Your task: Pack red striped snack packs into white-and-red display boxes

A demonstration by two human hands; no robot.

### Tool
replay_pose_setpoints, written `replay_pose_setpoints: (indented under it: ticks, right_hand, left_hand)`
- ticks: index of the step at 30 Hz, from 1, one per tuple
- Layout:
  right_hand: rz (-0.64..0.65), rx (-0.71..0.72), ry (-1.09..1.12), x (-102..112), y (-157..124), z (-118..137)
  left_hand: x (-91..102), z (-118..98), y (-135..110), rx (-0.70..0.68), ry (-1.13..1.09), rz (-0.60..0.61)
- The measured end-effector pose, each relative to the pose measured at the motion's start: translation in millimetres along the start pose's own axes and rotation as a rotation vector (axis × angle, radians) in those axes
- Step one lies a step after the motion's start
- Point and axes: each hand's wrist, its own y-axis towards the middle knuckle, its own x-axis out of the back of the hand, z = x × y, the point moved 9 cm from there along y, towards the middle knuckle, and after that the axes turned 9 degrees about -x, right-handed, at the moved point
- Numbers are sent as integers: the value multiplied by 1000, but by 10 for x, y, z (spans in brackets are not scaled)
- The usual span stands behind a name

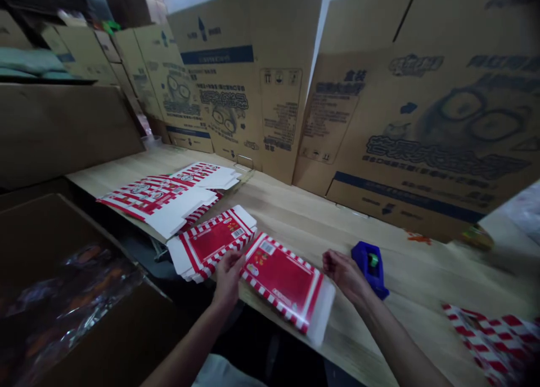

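A flat red-and-white striped carton (283,279) lies on the wooden table's (320,224) near edge, partly overhanging it. My left hand (228,275) grips its left end with fingers curled round the edge. Just to the right of the carton's far right corner is my right hand (343,270), its fingers curled, with nothing visible in them. A blue tape dispenser (371,266) sits just right of that hand. A short stack of the same flat cartons (208,242) lies to the left of the held one.
More flat striped cartons (162,194) are spread at the table's far left, and others (489,336) lie at the right edge. Large printed cardboard boxes (422,117) lean along the back. An open brown box with packets (63,297) stands at lower left.
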Motion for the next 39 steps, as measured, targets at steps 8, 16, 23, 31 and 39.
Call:
replay_pose_setpoints:
  ticks: [8,16,23,31,39]
  right_hand:
    - [23,50,-271,-77,-59,-299]
    - [25,130,-360,-185,-221,-270]
    - [-16,131,-366,-52,-359,-281]
    - [76,156,-359,-321,-402,-292]
    - [202,209,-276,-1006,-410,-306]
  left_hand:
    - [355,-287,-253,-322,880,248]
    - [229,-302,1149,-192,1514,646]
    - [304,-39,1315,-30,1546,801]
    - [237,-175,1259,-55,1508,815]
    - [-167,-1024,804,-396,1253,688]
